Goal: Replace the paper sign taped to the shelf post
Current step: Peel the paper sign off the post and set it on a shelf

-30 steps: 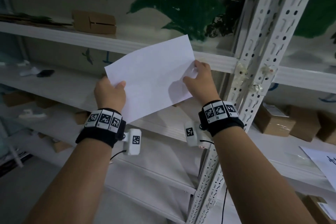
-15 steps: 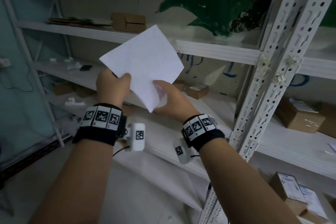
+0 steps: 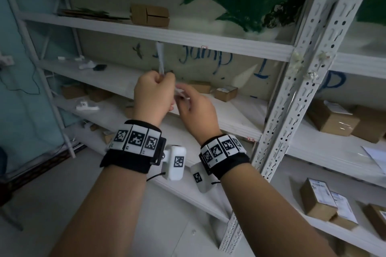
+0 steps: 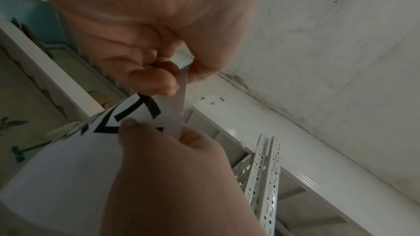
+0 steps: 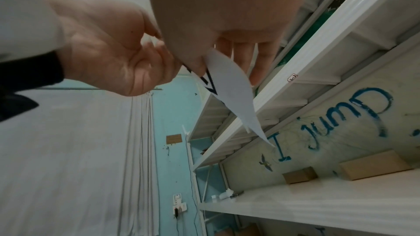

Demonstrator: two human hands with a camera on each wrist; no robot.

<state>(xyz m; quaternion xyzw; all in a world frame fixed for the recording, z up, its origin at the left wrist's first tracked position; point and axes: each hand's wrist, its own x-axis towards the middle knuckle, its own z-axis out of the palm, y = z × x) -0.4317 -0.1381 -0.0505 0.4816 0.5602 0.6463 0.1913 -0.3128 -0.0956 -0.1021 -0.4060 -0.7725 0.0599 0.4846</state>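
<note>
Where flat 1 s ago, paper sign (image 3: 161,59) edge-on betw. both hands.

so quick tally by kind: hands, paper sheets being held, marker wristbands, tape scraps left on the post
hands: 2, the left hand and the right hand
held sheets: 1, the paper sign, pinched by both hands
wristbands: 2, one on each wrist
tape scraps on the shelf post: 3 that show
total: 8

White paper sheet (image 4: 68,164) carries bold black strokes. Perforated white metal shelf post (image 3: 309,81). Brown cardboard boxes (image 3: 332,118). Blue painted lettering (image 3: 205,56) on the pale wall; black-and-white checkered wristbands (image 3: 135,139).
</note>
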